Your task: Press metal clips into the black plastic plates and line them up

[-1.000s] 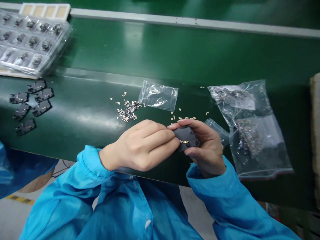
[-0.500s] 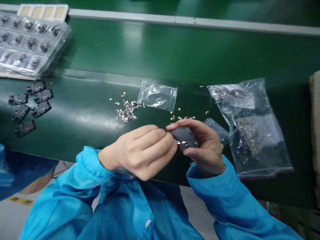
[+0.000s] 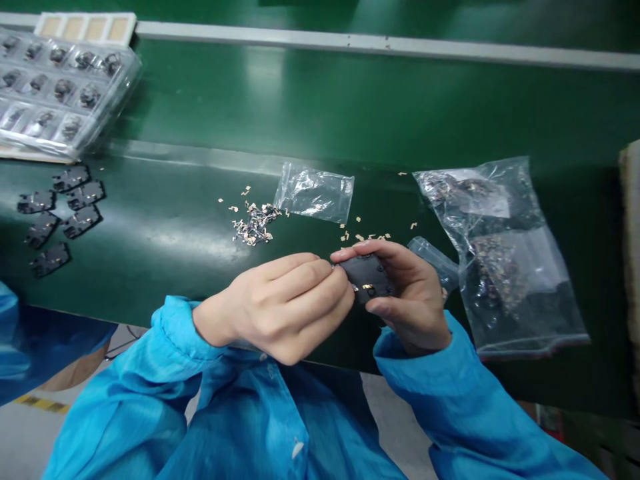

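Note:
A flat black plastic housing (image 3: 367,270) with small gold-coloured contacts is held between the thumb and fingers of my right hand (image 3: 413,287). My left hand (image 3: 283,300) is closed against the housing's left edge, back of the hand upward. Its fingertips are hidden, so what they pinch, if anything, does not show. Just beyond my hands lie a few loose metal contact pieces (image 3: 370,237). A heap of small metal contacts (image 3: 255,223) sits further left, beside a clear plastic bag (image 3: 316,192).
Several similar black housings (image 3: 83,193) lie at the left. Behind them is a clear blister tray (image 3: 63,90) of small parts. On the right rest a large zip bag of parts (image 3: 505,260) and a smaller clear bag (image 3: 435,260). A blue sleeve (image 3: 45,347) of another person shows at left.
Both hands stay almost in place. The housing has tilted very slightly between them, and the light on its contacts differs.

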`<state>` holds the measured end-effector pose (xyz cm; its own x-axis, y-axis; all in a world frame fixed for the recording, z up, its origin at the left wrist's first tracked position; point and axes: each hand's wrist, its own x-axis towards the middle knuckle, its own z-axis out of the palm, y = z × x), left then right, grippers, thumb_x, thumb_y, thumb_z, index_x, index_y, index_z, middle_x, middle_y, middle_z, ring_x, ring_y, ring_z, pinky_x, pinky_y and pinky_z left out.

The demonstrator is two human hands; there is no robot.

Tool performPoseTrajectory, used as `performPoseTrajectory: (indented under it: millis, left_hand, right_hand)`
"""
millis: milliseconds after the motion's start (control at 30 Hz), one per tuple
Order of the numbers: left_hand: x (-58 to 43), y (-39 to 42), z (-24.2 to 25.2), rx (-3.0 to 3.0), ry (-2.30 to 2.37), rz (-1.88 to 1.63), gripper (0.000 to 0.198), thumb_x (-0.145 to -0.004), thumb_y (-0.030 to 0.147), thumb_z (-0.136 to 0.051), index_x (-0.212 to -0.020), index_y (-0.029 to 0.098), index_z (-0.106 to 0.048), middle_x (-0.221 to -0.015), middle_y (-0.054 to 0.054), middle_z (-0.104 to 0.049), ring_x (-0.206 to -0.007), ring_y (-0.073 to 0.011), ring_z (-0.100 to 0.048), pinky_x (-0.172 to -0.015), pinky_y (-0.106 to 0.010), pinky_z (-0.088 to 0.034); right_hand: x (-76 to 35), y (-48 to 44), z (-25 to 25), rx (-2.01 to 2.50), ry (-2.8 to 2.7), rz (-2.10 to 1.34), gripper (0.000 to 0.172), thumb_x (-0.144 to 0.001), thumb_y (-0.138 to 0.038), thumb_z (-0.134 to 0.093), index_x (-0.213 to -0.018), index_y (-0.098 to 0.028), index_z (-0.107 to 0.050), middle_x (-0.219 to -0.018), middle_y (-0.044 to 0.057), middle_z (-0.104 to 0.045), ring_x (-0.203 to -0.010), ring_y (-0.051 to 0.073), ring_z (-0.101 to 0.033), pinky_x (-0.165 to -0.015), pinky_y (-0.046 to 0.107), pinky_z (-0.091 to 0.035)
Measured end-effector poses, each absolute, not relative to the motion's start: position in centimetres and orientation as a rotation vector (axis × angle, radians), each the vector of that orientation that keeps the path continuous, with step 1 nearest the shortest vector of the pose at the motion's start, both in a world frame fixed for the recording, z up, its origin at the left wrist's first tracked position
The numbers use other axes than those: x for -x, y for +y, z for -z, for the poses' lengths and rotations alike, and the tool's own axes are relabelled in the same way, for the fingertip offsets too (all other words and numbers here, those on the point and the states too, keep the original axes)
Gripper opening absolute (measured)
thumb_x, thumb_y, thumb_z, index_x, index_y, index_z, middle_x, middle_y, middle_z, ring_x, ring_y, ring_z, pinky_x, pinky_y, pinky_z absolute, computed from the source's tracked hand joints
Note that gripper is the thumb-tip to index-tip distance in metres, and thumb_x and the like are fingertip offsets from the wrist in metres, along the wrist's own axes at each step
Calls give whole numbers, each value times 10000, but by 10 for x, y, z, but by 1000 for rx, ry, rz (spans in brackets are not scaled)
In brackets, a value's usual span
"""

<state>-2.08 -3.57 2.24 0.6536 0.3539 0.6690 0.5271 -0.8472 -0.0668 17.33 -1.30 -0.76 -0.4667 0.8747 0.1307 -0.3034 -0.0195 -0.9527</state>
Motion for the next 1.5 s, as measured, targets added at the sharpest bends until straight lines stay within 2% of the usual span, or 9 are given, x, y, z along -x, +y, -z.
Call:
performPoseTrajectory:
  millis: [300, 567, 967, 1167, 1333, 1500]
  left_hand:
    - [24, -37, -23, 2677, -691, 1019, 191, -902, 75, -483, -943, -7, -651, -892, -153, -714, -822, -214, -700, -776, -338, -626]
    - [24, -39, -22, 2650, -713, 933, 202, -909, 95, -481, -943, 68, -679, -915, -107, -718, -845, -187, -696, -809, -323, -637]
    - [22, -39, -23, 2628, -694, 949, 185, -901, 91, -505, -927, 50, -683, -894, -105, -720, -832, -185, -702, -803, -300, -640]
    - [22, -39, -24, 2643, -689, 931, 182, -904, 92, -505, -930, 52, -681, -895, -99, -728, -845, -191, -709, -813, -306, -639]
    - [23, -39, -23, 2682, -680, 962, 188, -906, 86, -495, -943, 22, -669, -903, -128, -730, -845, -203, -711, -815, -324, -634]
    - [21, -37, -23, 2709, -711, 1048, 196, -920, 84, -469, -934, 24, -656, -873, -126, -731, -812, -190, -706, -765, -320, -634]
  right_hand:
    - [-175, -13, 9, 698, -1380, -1583, 400, -722, -389, -819, -1084, -284, -685, -1017, 12, -733, -947, 169, -688, -825, 273, -586]
    - [-174, -14, 5, 718, -1379, -1598, 388, -721, -368, -822, -1077, -293, -687, -1018, 15, -734, -953, 181, -690, -831, 298, -593]
    - [-174, -15, 6, 697, -1389, -1604, 385, -736, -361, -813, -1094, -304, -686, -1033, 3, -732, -961, 168, -690, -858, 282, -580]
    - [-174, -15, 6, 743, -1392, -1588, 385, -719, -384, -820, -1070, -298, -686, -1023, 14, -735, -952, 199, -697, -865, 335, -591]
    - [-174, -15, 7, 700, -1382, -1614, 384, -730, -359, -816, -1087, -301, -686, -1032, 4, -734, -960, 171, -692, -865, 284, -580]
    - [-174, -15, 6, 722, -1396, -1603, 388, -716, -385, -822, -1068, -293, -687, -1018, 12, -736, -955, 193, -695, -864, 323, -585]
